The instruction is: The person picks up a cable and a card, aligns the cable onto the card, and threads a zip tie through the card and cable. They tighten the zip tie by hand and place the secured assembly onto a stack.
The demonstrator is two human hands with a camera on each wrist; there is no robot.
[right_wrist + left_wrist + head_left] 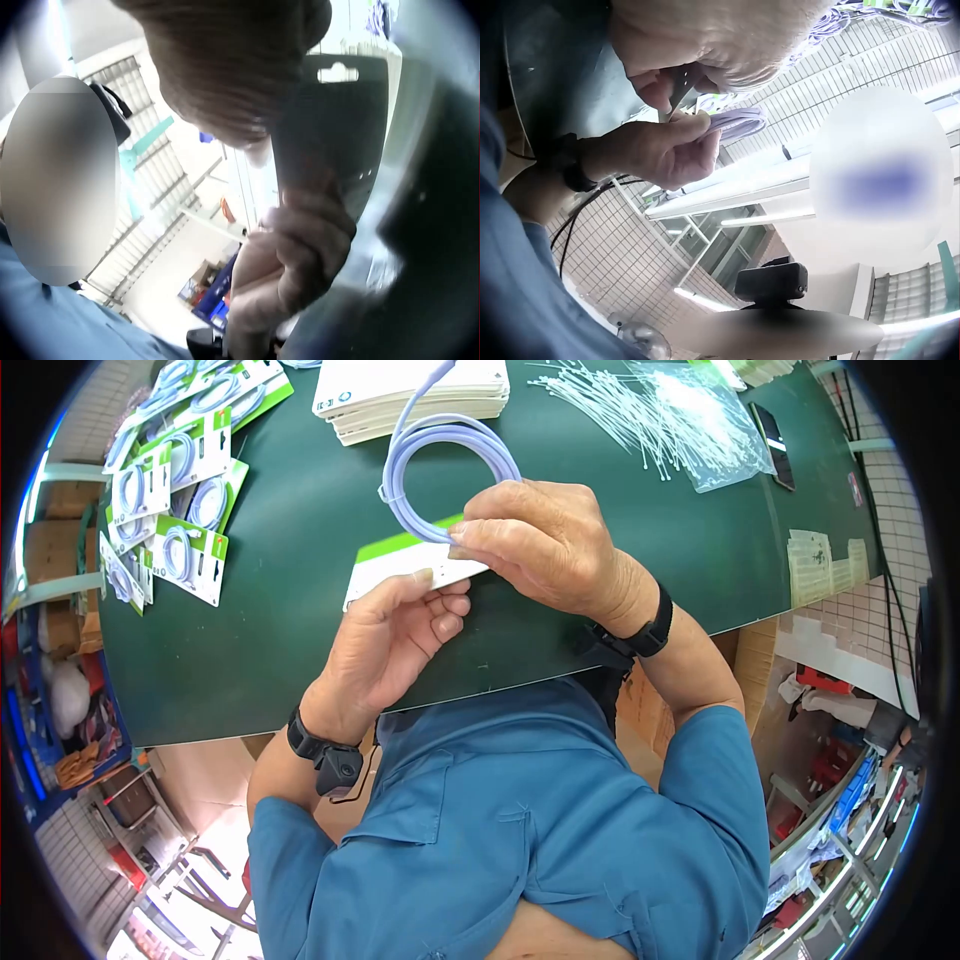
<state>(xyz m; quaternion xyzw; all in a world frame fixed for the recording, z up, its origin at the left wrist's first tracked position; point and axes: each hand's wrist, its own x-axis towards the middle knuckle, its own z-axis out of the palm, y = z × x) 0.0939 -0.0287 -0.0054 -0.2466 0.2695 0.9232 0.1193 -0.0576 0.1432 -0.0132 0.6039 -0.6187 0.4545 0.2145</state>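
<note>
A coiled pale-lilac cable [394,472] hangs from my right hand [550,545], pinched between thumb and fingers at its lower side. One cable end runs up past the top of the head view. My left hand [395,630] holds a white-and-green packaging card [380,567] by its near edge, thumb on top and fingers beneath. The coil's lower side overlaps the card in the head view. From the right wrist, the dark-looking back of the card [337,112] shows, with a hanging slot near one end.
Several carded cables [180,555] lie spread at the table's left. A stack of white cards [420,425] stands at the back. White zip ties [620,410], a clear plastic bag [715,455] and a phone [772,445] lie at the right on the green table [250,670].
</note>
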